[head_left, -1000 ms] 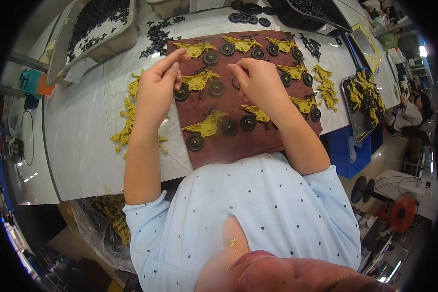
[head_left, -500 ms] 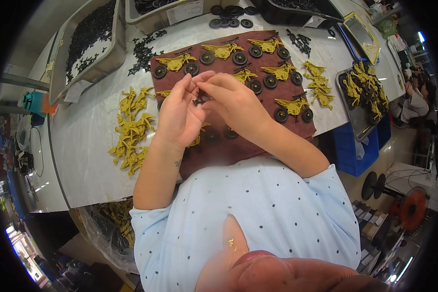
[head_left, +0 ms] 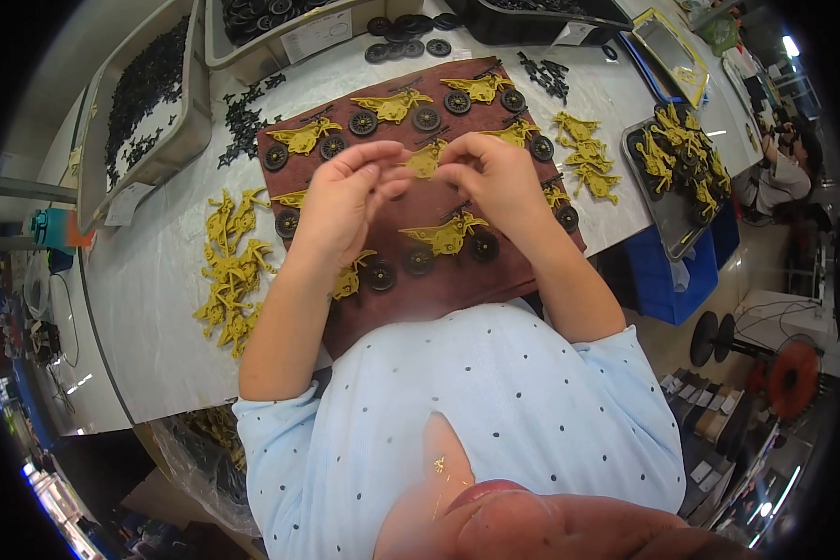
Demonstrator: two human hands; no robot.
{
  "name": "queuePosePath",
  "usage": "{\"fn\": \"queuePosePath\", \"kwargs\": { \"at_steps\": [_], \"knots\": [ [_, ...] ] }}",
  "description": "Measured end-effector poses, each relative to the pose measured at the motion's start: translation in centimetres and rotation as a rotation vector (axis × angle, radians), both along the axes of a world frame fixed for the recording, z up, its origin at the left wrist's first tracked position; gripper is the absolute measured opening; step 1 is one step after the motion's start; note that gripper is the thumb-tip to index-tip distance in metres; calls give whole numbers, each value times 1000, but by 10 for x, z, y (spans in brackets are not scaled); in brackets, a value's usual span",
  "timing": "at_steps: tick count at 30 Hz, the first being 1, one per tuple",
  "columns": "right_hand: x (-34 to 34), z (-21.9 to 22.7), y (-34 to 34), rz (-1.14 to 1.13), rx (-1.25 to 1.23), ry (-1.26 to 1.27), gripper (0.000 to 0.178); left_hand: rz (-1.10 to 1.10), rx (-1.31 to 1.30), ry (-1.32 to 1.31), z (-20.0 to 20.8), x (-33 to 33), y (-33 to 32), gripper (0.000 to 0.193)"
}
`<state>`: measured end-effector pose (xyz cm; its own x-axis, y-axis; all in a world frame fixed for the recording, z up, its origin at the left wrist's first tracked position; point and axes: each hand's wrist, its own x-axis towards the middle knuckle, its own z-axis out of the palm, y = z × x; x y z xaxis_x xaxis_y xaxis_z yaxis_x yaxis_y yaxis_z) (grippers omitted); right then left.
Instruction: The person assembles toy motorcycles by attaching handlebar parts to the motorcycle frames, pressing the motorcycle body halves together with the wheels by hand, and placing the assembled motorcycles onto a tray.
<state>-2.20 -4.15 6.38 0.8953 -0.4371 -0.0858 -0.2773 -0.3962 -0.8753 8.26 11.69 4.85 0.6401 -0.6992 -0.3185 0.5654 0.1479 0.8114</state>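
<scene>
Closest to you, below the table's edge on your left, a clear plastic bag (head_left: 191, 467) holds yellow parts; on your right a blue bin (head_left: 653, 289) sits below a metal tray (head_left: 674, 229) heaped with yellow and black pieces. The dark red mat (head_left: 383, 317) begins at your shirt front (head_left: 420, 373). In its nearest row, one yellow toy motorcycle (head_left: 446, 235) with two black wheels lies in plain sight, while your left forearm covers part of its neighbour (head_left: 347, 280). Your left hand (head_left: 347, 191) is over the mat, fingers loosely curled, and your right hand (head_left: 497, 177) has thumb and forefinger drawn together; I cannot tell whether either grips anything. The central motorcycle (head_left: 427, 161) shows its yellow body between your fingertips, with your hands blocking its ends. A pile of yellow bodies (head_left: 233, 271) lies just left of the mat, a smaller group (head_left: 588, 159) just right. Three motorcycles fill the far row (head_left: 392, 105). Past them are scattered black parts (head_left: 245, 121), loose black wheels (head_left: 401, 47), a long grey bin (head_left: 159, 163) at left, a second grey bin (head_left: 247, 54) holding wheels, and a black bin (head_left: 513, 33). Another person (head_left: 779, 177) sits beyond the tray.
</scene>
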Motion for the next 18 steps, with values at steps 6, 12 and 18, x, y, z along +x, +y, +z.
{"fn": "queuePosePath", "kwargs": {
  "at_steps": [6, 12, 18],
  "knots": [
    [-4, -35, -19, 35, -322, -20, 13, -130, 439, -1440, -15, 11, -7, 47],
    [3, -54, -4, 58, -545, -12, 9, -271, 537, -1760, -41, 3, -19, 39],
    [7, -60, 2, 57, -590, -37, 6, -346, 640, -1879, -53, 6, -19, 33]
  ]
}}
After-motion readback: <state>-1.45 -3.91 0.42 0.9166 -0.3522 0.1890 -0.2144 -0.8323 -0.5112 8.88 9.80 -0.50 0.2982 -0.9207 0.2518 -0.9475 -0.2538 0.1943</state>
